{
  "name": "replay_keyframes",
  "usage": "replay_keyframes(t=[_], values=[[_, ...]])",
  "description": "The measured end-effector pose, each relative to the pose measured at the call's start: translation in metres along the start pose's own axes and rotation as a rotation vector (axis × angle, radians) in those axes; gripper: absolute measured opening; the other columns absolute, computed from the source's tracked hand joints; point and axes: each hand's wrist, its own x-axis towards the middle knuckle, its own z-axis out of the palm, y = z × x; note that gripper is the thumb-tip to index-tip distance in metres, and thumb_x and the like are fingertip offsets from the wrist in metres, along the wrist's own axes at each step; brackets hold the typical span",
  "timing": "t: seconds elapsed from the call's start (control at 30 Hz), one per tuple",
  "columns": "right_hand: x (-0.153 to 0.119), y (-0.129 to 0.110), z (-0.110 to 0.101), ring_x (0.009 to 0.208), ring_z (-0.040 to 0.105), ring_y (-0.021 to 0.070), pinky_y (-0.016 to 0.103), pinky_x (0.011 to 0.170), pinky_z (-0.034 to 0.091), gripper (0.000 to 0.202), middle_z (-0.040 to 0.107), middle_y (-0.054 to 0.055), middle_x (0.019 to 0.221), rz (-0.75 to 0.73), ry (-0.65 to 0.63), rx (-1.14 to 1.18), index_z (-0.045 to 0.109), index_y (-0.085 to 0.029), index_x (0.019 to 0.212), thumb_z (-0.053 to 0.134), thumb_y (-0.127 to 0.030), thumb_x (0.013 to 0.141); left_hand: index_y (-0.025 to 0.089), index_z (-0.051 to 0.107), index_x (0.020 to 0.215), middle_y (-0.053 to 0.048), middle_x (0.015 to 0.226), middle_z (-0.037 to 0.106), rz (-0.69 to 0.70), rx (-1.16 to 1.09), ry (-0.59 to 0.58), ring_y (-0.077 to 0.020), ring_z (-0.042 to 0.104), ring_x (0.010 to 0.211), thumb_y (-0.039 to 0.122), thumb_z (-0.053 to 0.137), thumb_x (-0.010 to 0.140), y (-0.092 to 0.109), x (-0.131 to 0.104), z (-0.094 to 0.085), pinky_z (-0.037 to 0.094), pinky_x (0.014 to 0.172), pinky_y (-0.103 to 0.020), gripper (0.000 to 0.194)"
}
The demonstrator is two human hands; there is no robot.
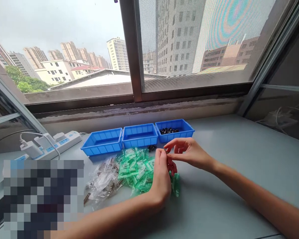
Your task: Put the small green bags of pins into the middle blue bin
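Note:
My left hand [161, 177] is raised over the green packets, its thumb and finger closed at the tips. Coming in from the right, my right hand [189, 153] pinches at the same spot. Between the two sets of fingertips a small dark piece [165, 151] shows, too small and covered to name. Several green-printed plastic packets [132, 166] lie in a heap beside and partly behind my left hand. Left of them is a pile of clear plastic bags [103, 181] with metallic pieces inside. A few small black parts [151, 148] lie just beyond the fingers.
Three blue bins stand in a row: a left bin [102, 150], a middle bin [140, 142] and a right bin [183, 133] holding small black parts [168, 130]. A white power strip [62, 141] with plugs and cables sits at left. Behind is a window [137, 49]; a blurred patch covers the lower left.

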Motion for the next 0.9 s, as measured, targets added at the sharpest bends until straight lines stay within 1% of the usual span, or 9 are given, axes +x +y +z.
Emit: replay_keyframes(t=[0.23,0.43,0.57,0.67,0.77,0.83,0.9], values=[[0.0,0.002,-0.002,0.05,0.049,0.01,0.024,0.044,0.039,0.04,0.068,0.004,0.072,0.011,-0.001,0.052,0.073,-0.018,0.08,0.08,-0.05,0.057,0.021,0.039,0.08,0.004,0.06,0.036,0.0,-0.001,-0.005,-0.0107,0.033,0.054,0.069,0.044,0.078,0.002,0.0,0.0,0.031,0.051,-0.022,0.049],[0.0,0.0,-0.002,0.049,0.049,0.0108,0.025,0.045,0.038,0.043,0.065,0.002,0.062,0.035,0.0,0.052,0.073,-0.019,0.08,0.077,-0.055,0.059,0.021,0.034,0.069,0.004,0.061,0.034,-0.011,-0.017,-0.004,-0.0106,0.033,0.054,0.068,0.045,0.078,0.002,0.001,0.002,0.031,0.051,-0.023,0.049],[0.0,-0.002,0.0,0.051,0.049,0.0114,0.025,0.047,0.038,0.045,0.064,0.002,0.062,0.078,0.006,0.076,0.072,-0.019,0.081,0.074,-0.059,0.061,0.02,0.034,0.067,0.003,0.062,0.036,-0.018,-0.008,-0.023,-0.011,0.033,0.055,0.066,0.046,0.077,0.001,0.001,0.002,0.031,0.053,-0.024,0.049],[0.002,0.0,-0.001,0.05,0.044,0.0094,0.025,0.045,0.037,0.051,0.067,0.004,0.074,0.098,0.08,0.095,0.073,-0.019,0.086,0.072,-0.063,0.06,0.02,0.035,0.068,0.003,0.062,0.037,-0.009,0.017,-0.071,-0.0109,0.033,0.056,0.061,0.047,0.077,0.002,-0.001,0.002,0.03,0.054,-0.024,0.043],[0.007,0.008,-0.006,0.048,0.04,0.0075,0.026,0.044,0.037,0.06,0.068,0.007,0.087,0.109,0.218,0.104,0.072,-0.018,0.089,0.071,-0.069,0.057,0.02,0.037,0.068,0.003,0.062,0.037,-0.003,0.082,-0.128,-0.0112,0.034,0.057,0.052,0.048,0.078,0.003,-0.004,0.001,0.029,0.057,-0.025,0.035],[0.011,0.015,-0.012,0.047,0.039,0.0072,0.027,0.044,0.037,0.064,0.067,0.007,0.086,0.115,0.299,0.089,0.071,-0.017,0.087,0.07,-0.072,0.055,0.02,0.038,0.068,0.002,0.063,0.038,0.005,0.1,-0.145,-0.0117,0.034,0.058,0.047,0.047,0.079,0.003,-0.006,0.001,0.029,0.058,-0.025,0.031],[0.013,0.021,-0.017,0.045,0.04,0.0078,0.028,0.044,0.038,0.064,0.066,0.007,0.08,0.108,0.352,0.045,0.07,-0.016,0.083,0.069,-0.074,0.054,0.02,0.039,0.068,0.002,0.063,0.038,0.008,0.102,-0.15,-0.0121,0.034,0.059,0.044,0.047,0.078,0.003,-0.006,0.001,0.03,0.059,-0.025,0.027]])
